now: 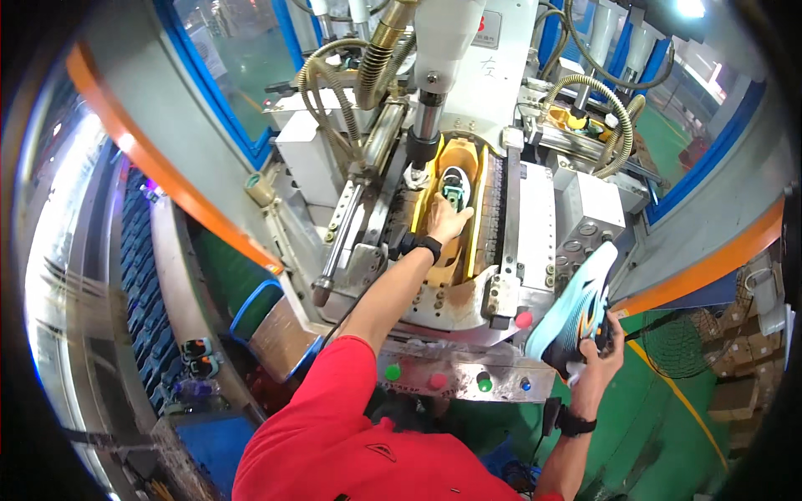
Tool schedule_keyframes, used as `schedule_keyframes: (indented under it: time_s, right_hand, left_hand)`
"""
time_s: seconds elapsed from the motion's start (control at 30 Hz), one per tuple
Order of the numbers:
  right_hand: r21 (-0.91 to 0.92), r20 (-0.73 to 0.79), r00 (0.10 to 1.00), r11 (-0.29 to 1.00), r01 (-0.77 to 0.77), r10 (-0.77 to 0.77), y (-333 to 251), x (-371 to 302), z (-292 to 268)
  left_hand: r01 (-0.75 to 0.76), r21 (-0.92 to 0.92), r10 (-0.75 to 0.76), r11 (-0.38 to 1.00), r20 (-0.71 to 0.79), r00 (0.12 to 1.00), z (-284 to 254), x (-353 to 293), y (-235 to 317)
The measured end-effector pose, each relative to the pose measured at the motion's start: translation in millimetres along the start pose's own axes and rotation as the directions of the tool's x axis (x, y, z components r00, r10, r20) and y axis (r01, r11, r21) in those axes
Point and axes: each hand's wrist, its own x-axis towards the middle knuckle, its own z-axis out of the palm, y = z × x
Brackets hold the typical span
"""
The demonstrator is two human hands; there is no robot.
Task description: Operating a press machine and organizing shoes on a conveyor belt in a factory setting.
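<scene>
A dark shoe with a pale toe and teal trim (454, 181) sits in the yellow-lined cavity (468, 154) of a press machine. My left hand (447, 224) reaches into the cavity and is closed on the near end of this shoe, its fingertips partly hidden. Off to the right, beside the machine, my right hand (600, 359) grips a second shoe (576, 313) by its dark upper. That shoe is tipped on its side, with its thick light-blue sole facing left and up.
Above the cavity hangs a metal press rod (428, 121). A front panel (459, 371) carries green, pink and blue buttons. At the left runs a conveyor (150, 284), with a shoe (199, 357) near it. Curved orange edges (175, 188) flank the station, and cardboard boxes (739, 392) stand right.
</scene>
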Motion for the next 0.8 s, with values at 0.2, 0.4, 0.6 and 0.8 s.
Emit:
schedule_keyframes:
  time_s: [0.2, 0.4, 0.6, 0.8]
  right_hand:
    - [-0.153, 0.015, 0.996, 0.984, 0.093, -0.092, 3.0, 55.7, 22.4]
    - [-0.535, 0.335, 0.939, 0.837, 0.118, 0.082, -20.2, 164.3, 138.7]
    - [-0.764, 0.430, 0.896, 0.574, 0.295, 0.111, 60.7, 175.7, 302.1]
    - [-0.855, 0.376, 0.927, 0.388, 0.343, 0.009, 144.9, 142.3, 368.1]
  left_hand:
    - [0.138, 0.002, -0.137, 0.990, -0.078, 0.987, -19.1, 15.7, -13.6]
    - [0.565, -0.730, -0.123, 0.385, 0.566, 0.815, -115.7, -96.8, 2.4]
    - [0.440, -0.742, -0.203, 0.506, 0.393, 0.897, -255.8, -246.5, -22.9]
    - [0.183, -0.834, -0.435, 0.521, -0.075, 0.897, -334.9, -349.6, -55.2]
